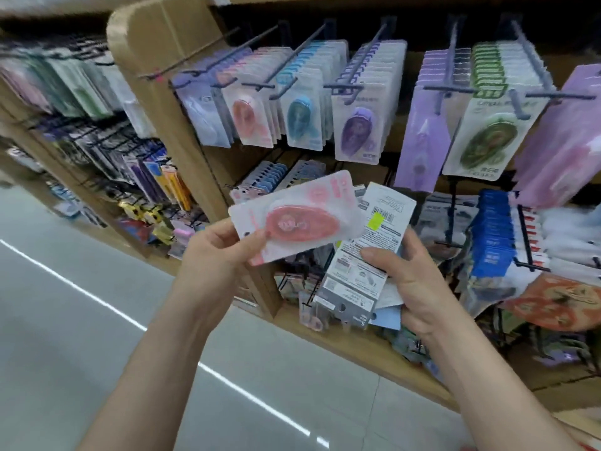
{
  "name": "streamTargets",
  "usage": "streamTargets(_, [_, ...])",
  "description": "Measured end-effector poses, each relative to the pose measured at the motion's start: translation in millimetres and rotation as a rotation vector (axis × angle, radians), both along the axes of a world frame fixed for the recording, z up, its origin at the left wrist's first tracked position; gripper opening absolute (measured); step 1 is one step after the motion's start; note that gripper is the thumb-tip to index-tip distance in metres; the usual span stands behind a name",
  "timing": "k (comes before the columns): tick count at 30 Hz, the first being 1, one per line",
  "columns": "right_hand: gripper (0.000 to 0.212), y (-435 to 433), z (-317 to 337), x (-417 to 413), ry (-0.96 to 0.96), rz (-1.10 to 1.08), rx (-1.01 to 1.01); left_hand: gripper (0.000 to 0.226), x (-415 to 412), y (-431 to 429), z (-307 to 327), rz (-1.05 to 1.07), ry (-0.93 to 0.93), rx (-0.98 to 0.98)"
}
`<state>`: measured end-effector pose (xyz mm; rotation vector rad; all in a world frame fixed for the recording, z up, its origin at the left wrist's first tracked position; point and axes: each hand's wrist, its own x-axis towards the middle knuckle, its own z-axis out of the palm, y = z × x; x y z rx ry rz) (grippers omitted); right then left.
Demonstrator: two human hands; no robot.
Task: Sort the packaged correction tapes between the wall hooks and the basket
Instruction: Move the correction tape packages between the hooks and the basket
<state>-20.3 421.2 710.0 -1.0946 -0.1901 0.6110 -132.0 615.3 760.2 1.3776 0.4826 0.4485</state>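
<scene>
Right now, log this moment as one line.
left hand: pinches pink correction tape pack | right hand: grips stack of packs, backs showing | pink row on wall hook: hanging above

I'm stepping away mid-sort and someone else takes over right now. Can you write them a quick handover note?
Left hand pinches one pink correction tape pack, front showing.
Right hand grips a stack of packs, backs showing.
The wall hooks carry a pink row, teal row, purple row and green row.
The basket is out of view.
Done: cannot tell.
Left: the pink pack probably goes on the pink row, then sort the stack.
</scene>
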Motion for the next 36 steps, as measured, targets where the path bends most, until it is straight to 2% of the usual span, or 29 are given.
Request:
streamTargets(4, [0.064, 23, -7, -8, -0.035, -0.002, -0.049, 0.014, -17, 43, -1, 0.137, -0.056, -0.011])
streamTargets(9, [0.063, 50, -15, -18, -0.12, -0.044, -0.15, 0.015, -18, 94, -1, 0.142, -0.069, 0.095])
streamTargets(13, [0.066, 65, -16, -21, -0.264, -0.056, -0.229, 0.008, 10, 122, 6, 0.216, -0.089, 0.198])
streamTargets(17, [0.065, 82, -13, -13, -0.465, -0.066, -0.378, 0.01, 51, 139, 12, 0.151, -0.107, 0.276])
streamTargets(21, [0.066, 101, -3, -3, -0.588, -0.044, -0.435, 0.014, 92, 150, 22, 0.138, -0.138, 0.378])
streamTargets(28, [0.067, 138, 3, 25, -0.633, -0.056, -0.418, 0.011, 146, 179, 32, 0.207, -0.23, 0.522])
streamTargets(36, [0.068, 165, 9, 44, -0.573, -0.067, -0.373, 0.003, 149, 191, 32, 0.133, -0.33, 0.51])
